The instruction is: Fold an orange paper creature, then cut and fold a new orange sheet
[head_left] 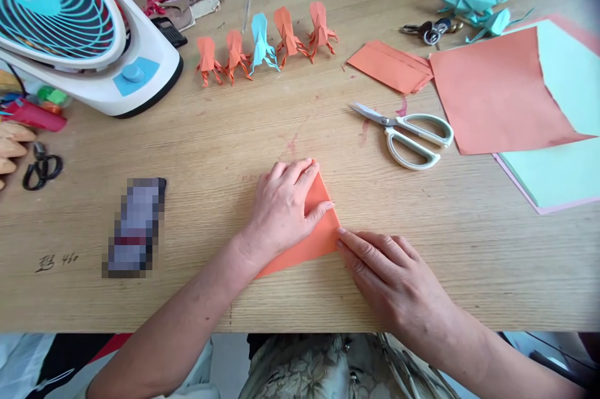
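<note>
A folded sheet of orange paper (300,252) lies on the wooden table in front of me, its straight folded edge running down the right side. My left hand (285,205) rests on top of it, palm down, with the thumb apart from the fingers and near that edge. The thumb and fingers of my right hand (394,274) come together at the sheet's right corner. Part of the paper is hidden beneath my left hand and forearm. White-handled scissors (417,136) lie beyond my right hand, blades pointing left.
Several folded paper figures, such as a blue one (263,42), stand in a row at the back. Orange paper pieces (391,67), a large orange sheet (497,92) and keys (431,30) lie right. A fan (135,67), black scissors (42,167) and a blurred phone-like object (135,227) are left.
</note>
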Demonstrator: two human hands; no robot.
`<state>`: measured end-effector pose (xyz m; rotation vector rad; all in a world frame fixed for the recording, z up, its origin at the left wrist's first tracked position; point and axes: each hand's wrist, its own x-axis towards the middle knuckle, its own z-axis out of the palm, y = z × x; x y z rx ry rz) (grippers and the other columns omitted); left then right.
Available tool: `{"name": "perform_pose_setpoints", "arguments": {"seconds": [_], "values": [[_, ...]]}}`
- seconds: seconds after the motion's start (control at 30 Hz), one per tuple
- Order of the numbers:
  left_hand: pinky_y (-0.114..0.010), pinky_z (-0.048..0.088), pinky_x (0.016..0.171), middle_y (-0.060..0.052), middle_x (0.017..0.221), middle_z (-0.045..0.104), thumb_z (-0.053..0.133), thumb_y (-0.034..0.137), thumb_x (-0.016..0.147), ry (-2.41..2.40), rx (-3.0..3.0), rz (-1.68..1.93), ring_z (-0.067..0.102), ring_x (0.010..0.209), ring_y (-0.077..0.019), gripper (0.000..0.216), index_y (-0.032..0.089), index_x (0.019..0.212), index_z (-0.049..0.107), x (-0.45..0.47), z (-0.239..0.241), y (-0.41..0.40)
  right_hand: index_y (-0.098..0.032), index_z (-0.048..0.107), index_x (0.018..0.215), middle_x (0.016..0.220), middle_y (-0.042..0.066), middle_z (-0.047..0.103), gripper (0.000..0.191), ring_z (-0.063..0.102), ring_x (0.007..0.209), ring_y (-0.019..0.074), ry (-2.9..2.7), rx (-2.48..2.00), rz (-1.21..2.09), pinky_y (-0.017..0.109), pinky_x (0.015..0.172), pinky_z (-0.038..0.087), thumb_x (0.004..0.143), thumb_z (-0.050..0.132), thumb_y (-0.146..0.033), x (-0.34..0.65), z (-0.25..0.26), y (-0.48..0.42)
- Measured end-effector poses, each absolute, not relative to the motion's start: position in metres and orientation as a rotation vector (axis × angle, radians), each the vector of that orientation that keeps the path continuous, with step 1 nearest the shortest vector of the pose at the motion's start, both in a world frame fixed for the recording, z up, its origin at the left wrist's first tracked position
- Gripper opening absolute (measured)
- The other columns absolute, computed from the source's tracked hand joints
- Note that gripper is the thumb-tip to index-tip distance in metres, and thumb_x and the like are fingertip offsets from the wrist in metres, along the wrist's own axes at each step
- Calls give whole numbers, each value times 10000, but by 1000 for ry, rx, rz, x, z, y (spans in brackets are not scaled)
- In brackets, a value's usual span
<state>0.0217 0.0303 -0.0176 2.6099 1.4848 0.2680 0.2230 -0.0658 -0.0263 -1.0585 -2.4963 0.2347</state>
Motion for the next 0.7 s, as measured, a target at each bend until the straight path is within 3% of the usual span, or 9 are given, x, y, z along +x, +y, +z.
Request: {"name": "perform_pose_setpoints", "arguments": {"seconds": [0.43, 0.7], "values": [[-430, 418, 950, -94, 1217, 586, 650, 504, 807, 1515, 2617, 182, 495, 1105, -292, 540, 164, 1210, 535, 26, -6, 40, -16, 671, 1134, 1244, 168, 647, 369, 558, 1035, 274, -2459, -1043, 208, 374, 769, 503, 969, 348, -80, 221, -28, -66], [-397, 433, 899, -63, 1081, 595, 679, 430, 818, 1450, 2668, 136, 529, 1021, -253, 339, 206, 1057, 592, 21, -2, 57, -33, 641, 1179, 1274, 170, 617, 365, 538, 1063, 274, -2420, -1042, 274, 392, 813, 495, 957, 356, -83, 221, -35, -68]]}}
